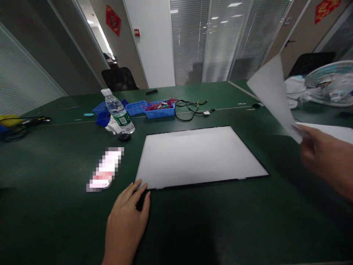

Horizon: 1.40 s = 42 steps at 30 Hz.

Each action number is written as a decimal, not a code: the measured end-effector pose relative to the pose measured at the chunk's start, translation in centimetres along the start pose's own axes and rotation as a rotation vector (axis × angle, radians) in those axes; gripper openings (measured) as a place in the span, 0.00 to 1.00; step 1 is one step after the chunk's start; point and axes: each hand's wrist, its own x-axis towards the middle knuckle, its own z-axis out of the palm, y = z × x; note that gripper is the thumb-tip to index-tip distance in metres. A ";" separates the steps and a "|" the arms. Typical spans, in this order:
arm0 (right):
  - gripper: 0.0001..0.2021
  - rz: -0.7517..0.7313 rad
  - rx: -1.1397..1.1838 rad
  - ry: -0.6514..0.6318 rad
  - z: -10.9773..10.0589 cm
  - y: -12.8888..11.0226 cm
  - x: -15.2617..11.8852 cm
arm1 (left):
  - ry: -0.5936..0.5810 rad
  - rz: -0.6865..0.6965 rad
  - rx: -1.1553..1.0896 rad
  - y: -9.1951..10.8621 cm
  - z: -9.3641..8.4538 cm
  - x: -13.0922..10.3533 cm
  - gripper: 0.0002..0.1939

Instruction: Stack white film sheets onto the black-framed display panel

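A flat white panel with a thin black frame [198, 158] lies on the dark green table in front of me. The fingertips of my left hand [128, 213] rest on its near left corner, fingers apart and holding nothing. Off to the right, my right hand [322, 152] is closed in a pinch on the lower edge of a thin white sheet [271, 88]. The sheet is raised above the table and tilted, clear of the panel. Behind the right hand lies another flat white sheet [336, 130], partly hidden by it.
Left of the panel are a phone with a blurred screen [106, 171], a black mouse [124, 137] and an upright water bottle [118, 112]. Farther back, a blue tray [160, 113] holds red wires beside black cables [187, 110]. A white basket [331, 73] stands far right.
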 end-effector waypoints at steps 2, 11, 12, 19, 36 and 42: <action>0.27 -0.115 0.038 0.086 -1.6 -4.8 0.5 | -0.003 -0.002 0.003 -0.1 0.1 0.0 0.23; 0.31 -0.799 0.356 0.036 1.8 -17.9 -1.2 | 0.006 -0.020 -0.032 -0.2 0.2 0.0 0.20; 0.31 -0.822 0.377 0.010 2.5 -18.6 -1.7 | 0.008 -0.021 -0.034 -0.1 0.2 0.0 0.20; 0.24 -0.845 0.429 -0.058 3.7 -19.5 -3.3 | -0.003 -0.022 -0.031 -0.2 0.1 -0.1 0.20; 0.20 -0.806 0.542 -0.094 2.9 -20.3 -3.3 | -0.100 -0.471 -0.113 1.1 -1.4 0.8 0.33; 0.19 -0.758 0.523 -0.041 2.8 -20.7 -3.2 | -0.065 -0.447 -0.186 2.1 -1.7 0.5 0.39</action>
